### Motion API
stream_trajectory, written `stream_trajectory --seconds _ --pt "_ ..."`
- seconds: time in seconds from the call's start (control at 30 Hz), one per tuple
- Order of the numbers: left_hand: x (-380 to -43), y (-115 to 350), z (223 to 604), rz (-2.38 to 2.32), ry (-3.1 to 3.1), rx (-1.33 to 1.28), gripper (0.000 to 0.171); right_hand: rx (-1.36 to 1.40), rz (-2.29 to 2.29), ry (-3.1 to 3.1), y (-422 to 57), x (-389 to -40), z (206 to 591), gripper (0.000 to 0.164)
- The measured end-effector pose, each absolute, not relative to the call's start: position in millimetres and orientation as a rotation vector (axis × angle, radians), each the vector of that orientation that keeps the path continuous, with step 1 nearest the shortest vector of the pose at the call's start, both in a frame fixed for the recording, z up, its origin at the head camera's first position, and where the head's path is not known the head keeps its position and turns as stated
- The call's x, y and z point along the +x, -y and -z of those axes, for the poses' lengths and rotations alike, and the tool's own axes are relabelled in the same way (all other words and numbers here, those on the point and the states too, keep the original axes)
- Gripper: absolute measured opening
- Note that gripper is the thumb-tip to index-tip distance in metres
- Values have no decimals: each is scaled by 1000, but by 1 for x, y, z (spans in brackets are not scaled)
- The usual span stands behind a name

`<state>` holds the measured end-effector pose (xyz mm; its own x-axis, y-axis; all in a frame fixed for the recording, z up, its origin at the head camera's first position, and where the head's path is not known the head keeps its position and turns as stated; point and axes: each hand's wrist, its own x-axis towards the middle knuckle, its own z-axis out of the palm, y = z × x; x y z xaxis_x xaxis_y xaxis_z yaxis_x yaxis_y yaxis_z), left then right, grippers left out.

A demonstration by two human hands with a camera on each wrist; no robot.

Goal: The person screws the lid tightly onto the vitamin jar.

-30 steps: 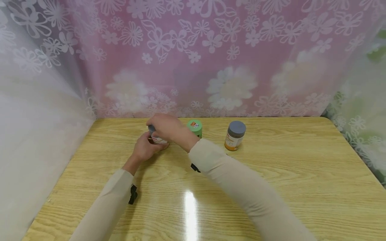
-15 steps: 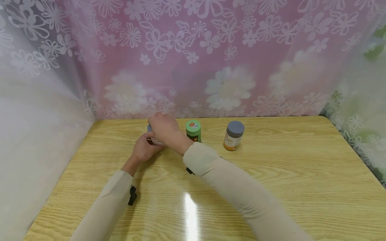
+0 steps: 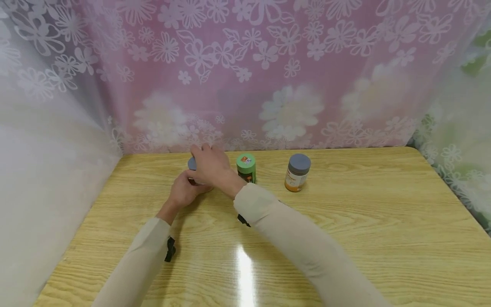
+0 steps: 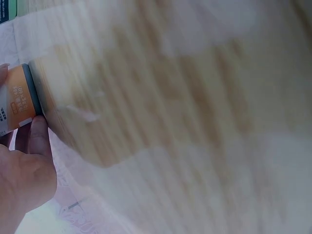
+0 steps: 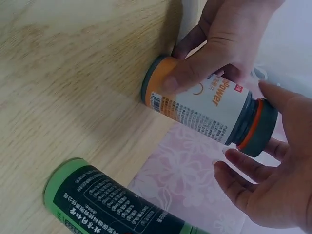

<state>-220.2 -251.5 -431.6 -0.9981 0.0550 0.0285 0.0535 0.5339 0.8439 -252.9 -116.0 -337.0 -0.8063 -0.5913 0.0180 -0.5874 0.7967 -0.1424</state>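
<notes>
My left hand (image 3: 183, 189) grips the white and orange body of a supplement bottle (image 5: 195, 105) at the table's far left. The bottle's dark base rests on the wood. My right hand (image 3: 212, 164) has its thumb and fingers round the bottle's dark grey cap (image 5: 261, 129). Under that cap an orange ring shows at the neck in the right wrist view. From the head, my right hand covers most of the bottle. The left wrist view catches the bottle's orange lower part (image 4: 23, 97) with fingers about it.
A black container with a green lid (image 3: 246, 164) stands just right of my hands. Farther right is another white and orange bottle with a grey cap (image 3: 297, 172). A pink flowered curtain (image 3: 238, 106) hangs behind the wooden table (image 3: 345, 238).
My right hand has shifted and turned slightly on the cap, its wrist moving a little left, so more of the green-lidded container shows. My left hand holds the bottle in about the same place.
</notes>
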Motion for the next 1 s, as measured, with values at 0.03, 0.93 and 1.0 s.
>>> stream_trajectory --seconds 0.03,0.93,1.0 --pt "-221 251 432 -1527 -2741 107 33 -989 220 -2947 115 -253 337 60" --pt "-219 252 433 -1507 -2743 68 50 -1223 348 -2775 113 -261 324 26" --pt "-219 252 433 -1515 -2741 66 53 -1176 371 -2831 114 -261 328 24"
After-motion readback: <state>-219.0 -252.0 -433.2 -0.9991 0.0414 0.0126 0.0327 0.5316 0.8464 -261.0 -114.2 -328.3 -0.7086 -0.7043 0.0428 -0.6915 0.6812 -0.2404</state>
